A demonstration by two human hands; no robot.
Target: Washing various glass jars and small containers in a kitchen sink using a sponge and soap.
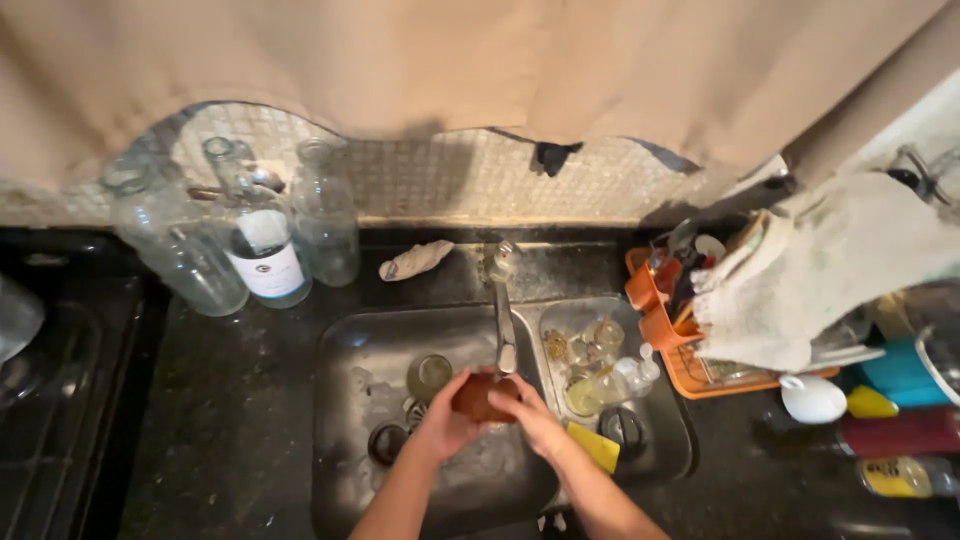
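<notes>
Now: brown bowl held under tap

Both hands, left (443, 425) and right (532, 418), close together, clasp brown bowl (478, 396) over sink (345, 400) below faucet (504, 325). White-labelled bottle (262, 250) stands back left among clear bottles. Yellow sponge (596, 446) beside right wrist.

— What is seen of the person from the head camera?
— Two bare forearms, uncovered to the frame's lower edge; no sleeves are worn.
— And the hands?
— The left hand (443, 425) and right hand (533, 418) are ungloved; no rings, watch or bracelet can be made out.
</notes>
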